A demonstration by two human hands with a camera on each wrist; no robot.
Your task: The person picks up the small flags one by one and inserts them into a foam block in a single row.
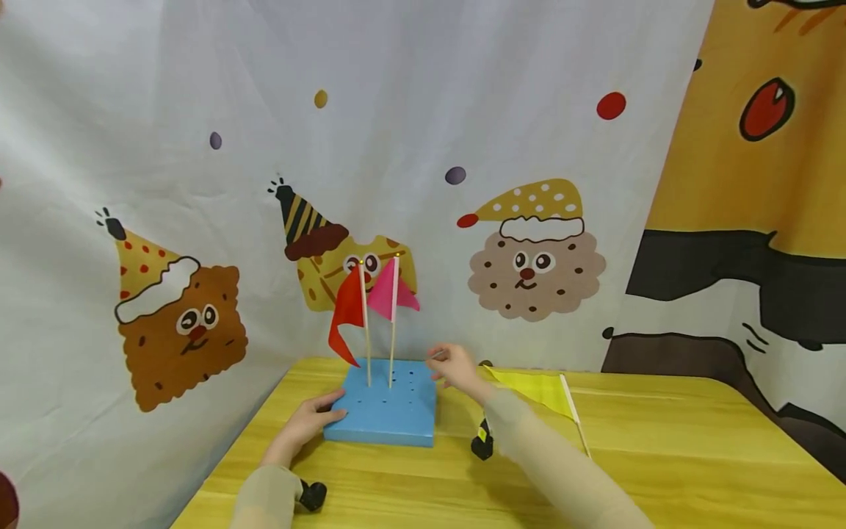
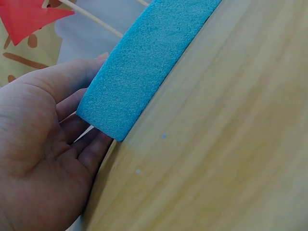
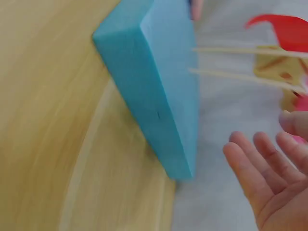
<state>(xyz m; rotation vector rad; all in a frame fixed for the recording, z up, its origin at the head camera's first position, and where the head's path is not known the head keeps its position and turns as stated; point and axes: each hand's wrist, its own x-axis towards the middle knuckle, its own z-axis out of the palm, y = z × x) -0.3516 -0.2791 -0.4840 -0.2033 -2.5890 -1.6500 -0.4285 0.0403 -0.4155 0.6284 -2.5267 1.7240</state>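
Observation:
A thick blue foam block [image 1: 380, 415] with small holes in its top lies on the table. Two thin wooden sticks stand upright in it, one bearing a red flag [image 1: 349, 305], the other a pink flag [image 1: 391, 290]. My left hand [image 1: 307, 425] holds the block's left side, its thumb [image 2: 84, 72] over the top edge and the other fingers against the end. Just off the block's right back corner, my right hand [image 1: 456, 369] hovers with nothing in it. The right wrist view shows that palm [image 3: 284, 202] with fingers loosely extended.
A yellow flag [image 1: 538, 389] on a stick lies on the wooden table [image 1: 661, 433], right of the block and behind the right forearm. A white cloth [image 1: 423, 132] printed with cartoon biscuits hangs behind the table. Black wrist devices hang below both wrists.

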